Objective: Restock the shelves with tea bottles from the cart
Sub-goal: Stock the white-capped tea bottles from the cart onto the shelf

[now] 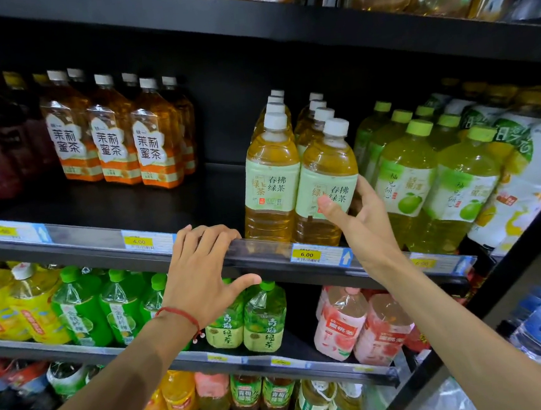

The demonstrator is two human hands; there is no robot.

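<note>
Hands apart: left hand (199,270) flat on shelf rail (96,248), right hand (362,219) round tea bottle (328,167), fingertips hidden behind.

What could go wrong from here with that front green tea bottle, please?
1. The right hand holds the green tea bottle only at its label, close to the shelf edge; released crooked, it might tip forward over the price rail.
2. It stands tight between its twin and the lime-capped bottles; a shove could knock those.
</note>
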